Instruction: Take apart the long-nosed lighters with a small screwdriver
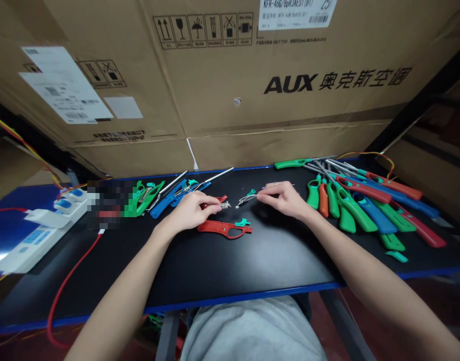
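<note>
My left hand (192, 209) pinches a small pale, metallic-looking part (224, 205) between thumb and fingertips. My right hand (283, 198) has thumb and forefinger closed on a thin white wire (248, 197), whose looped end hangs just right of that part. A small green piece (251, 192) lies beside the wire. Just below my left hand rests a red lighter shell half (216, 228) with a green trigger (243, 222) at its right end. Another red piece (216, 199) shows partly behind my left fingers.
Opened green (149, 198) and blue lighter shells (165, 200) with metal tubes lie left. A pile of lighters (359, 208) covers the right side. A white power strip (41, 235) and a red cable (69, 281) are at far left. A large cardboard box (222, 120) stands behind.
</note>
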Demonstrator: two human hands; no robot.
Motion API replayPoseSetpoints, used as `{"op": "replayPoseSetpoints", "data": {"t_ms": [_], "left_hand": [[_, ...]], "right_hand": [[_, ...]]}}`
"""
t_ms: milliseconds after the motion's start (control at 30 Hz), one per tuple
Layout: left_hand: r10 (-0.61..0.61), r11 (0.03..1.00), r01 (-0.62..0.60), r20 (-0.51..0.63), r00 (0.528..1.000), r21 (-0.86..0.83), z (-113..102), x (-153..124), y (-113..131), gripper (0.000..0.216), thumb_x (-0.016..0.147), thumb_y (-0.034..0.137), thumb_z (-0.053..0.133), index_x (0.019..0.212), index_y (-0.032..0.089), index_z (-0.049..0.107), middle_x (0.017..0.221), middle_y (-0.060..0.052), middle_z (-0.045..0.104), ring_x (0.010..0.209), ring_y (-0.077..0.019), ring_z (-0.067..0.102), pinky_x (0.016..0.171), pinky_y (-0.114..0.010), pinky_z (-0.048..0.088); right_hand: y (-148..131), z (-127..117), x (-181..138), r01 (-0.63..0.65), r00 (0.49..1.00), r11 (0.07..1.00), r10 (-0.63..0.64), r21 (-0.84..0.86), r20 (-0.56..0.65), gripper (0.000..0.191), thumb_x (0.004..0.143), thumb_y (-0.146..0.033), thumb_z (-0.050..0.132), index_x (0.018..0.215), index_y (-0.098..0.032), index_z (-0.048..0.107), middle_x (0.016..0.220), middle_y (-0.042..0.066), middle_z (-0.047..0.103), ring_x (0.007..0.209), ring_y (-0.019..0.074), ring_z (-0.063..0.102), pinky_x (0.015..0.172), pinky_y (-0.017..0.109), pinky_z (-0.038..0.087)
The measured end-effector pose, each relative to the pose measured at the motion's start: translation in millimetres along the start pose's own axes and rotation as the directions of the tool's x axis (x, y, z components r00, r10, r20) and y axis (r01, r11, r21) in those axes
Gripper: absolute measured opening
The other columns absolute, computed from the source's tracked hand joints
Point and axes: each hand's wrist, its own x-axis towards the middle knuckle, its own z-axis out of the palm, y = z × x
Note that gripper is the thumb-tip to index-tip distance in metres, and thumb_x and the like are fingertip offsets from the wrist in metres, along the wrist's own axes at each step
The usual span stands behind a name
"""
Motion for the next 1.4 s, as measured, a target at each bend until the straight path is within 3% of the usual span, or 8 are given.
{"op": "replayPoseSetpoints", "data": {"t_ms": [167, 367, 500, 600, 767, 1033, 1300, 1400], "left_hand": [[-0.168, 0.981, 0.157, -0.100, 0.981, -0.110, -24, -4, -9, 0.035, 0.082, 0.056, 0.070, 0.090, 0.024, 0.082, 0.088, -0.005, 0.080, 0.084, -0.0237, 0.071, 0.080, -0.034, 0.055], [0.123, 0.982, -0.115, -0.047, 0.991, 0.148, 1, 0, -7, 0.032, 0.091, 0.053, 0.063, 0.092, 0.028, 0.082, 0.107, -0.006, 0.075, 0.101, -0.0241, 0.066, 0.098, -0.043, 0.051], [0.150, 0.963, -0.141, -0.020, 0.988, 0.231, 9, 0, -6, 0.034, 0.091, 0.054, 0.063, 0.108, 0.030, 0.079, 0.123, -0.006, 0.069, 0.114, -0.0260, 0.062, 0.107, -0.048, 0.047], [0.100, 0.966, -0.094, -0.014, 0.995, 0.240, 2, -3, -5, 0.053, 0.080, 0.065, 0.072, 0.120, 0.031, 0.074, 0.137, -0.007, 0.062, 0.128, -0.0307, 0.057, 0.114, -0.052, 0.043], [-0.026, 0.974, -0.015, 0.176, 0.984, 0.224, -1, -7, 4, 0.093, 0.066, 0.074, 0.078, 0.147, 0.037, 0.053, 0.159, -0.008, 0.044, 0.145, -0.0371, 0.043, 0.120, -0.054, 0.038], [0.085, 0.993, -0.097, 0.150, 0.985, 0.073, 24, -6, 6, 0.060, 0.088, 0.051, 0.067, 0.143, 0.029, 0.057, 0.154, -0.007, 0.052, 0.145, -0.0271, 0.047, 0.124, -0.049, 0.039], [0.161, 0.987, -0.162, 0.115, 0.980, 0.004, 38, -7, 6, 0.061, 0.089, 0.037, 0.064, 0.147, 0.027, 0.052, 0.154, -0.006, 0.052, 0.147, -0.0256, 0.045, 0.126, -0.049, 0.039], [0.159, 0.987, -0.161, 0.099, 0.982, 0.008, 40, -7, 9, 0.058, 0.088, 0.037, 0.064, 0.145, 0.025, 0.055, 0.153, -0.009, 0.053, 0.147, -0.0271, 0.046, 0.125, -0.051, 0.040]], "right_hand": [[11, -14, 2, -0.079, 0.988, 0.997, 0.076, -0.015, -0.137, 0.039, 0.092, -0.050, 0.064, 0.086, -0.015, 0.080, 0.075, 0.005, 0.068, 0.070, 0.0158, 0.058, 0.068, 0.028, 0.042], [6, 10, 0, 0.014, 0.994, 0.949, 0.023, -0.316, 0.111, 0.021, 0.096, -0.032, 0.062, 0.100, -0.026, 0.082, 0.091, 0.002, 0.072, 0.079, 0.0141, 0.063, 0.072, 0.025, 0.038], [4, 23, -2, 0.043, 0.988, 0.925, 0.016, -0.378, 0.152, 0.021, 0.098, -0.032, 0.061, 0.103, -0.025, 0.081, 0.095, 0.003, 0.069, 0.081, 0.0140, 0.062, 0.075, 0.025, 0.040], [5, 26, -2, 0.033, 0.992, 0.923, 0.015, -0.384, 0.122, 0.021, 0.098, -0.032, 0.062, 0.106, -0.024, 0.081, 0.095, 0.004, 0.068, 0.081, 0.0142, 0.061, 0.076, 0.026, 0.041], [5, 31, -2, 0.034, 0.994, 0.932, 0.005, -0.362, 0.108, 0.021, 0.098, -0.032, 0.063, 0.105, -0.024, 0.081, 0.095, 0.005, 0.067, 0.086, 0.0162, 0.061, 0.079, 0.028, 0.043], [1, 35, -3, 0.081, 0.991, 0.942, -0.041, -0.325, 0.127, 0.022, 0.098, -0.029, 0.064, 0.112, -0.022, 0.079, 0.094, 0.007, 0.066, 0.085, 0.0169, 0.061, 0.084, 0.030, 0.046], [5, 30, 0, 0.112, 0.979, 0.963, -0.065, -0.246, 0.191, 0.024, 0.100, -0.032, 0.062, 0.115, -0.022, 0.078, 0.095, 0.007, 0.068, 0.088, 0.0176, 0.062, 0.086, 0.030, 0.046], [0, 35, 0, 0.101, 0.987, 0.980, -0.078, -0.170, 0.140, 0.024, 0.099, -0.031, 0.064, 0.115, -0.019, 0.076, 0.095, 0.007, 0.068, 0.085, 0.0171, 0.062, 0.082, 0.029, 0.046]]}}
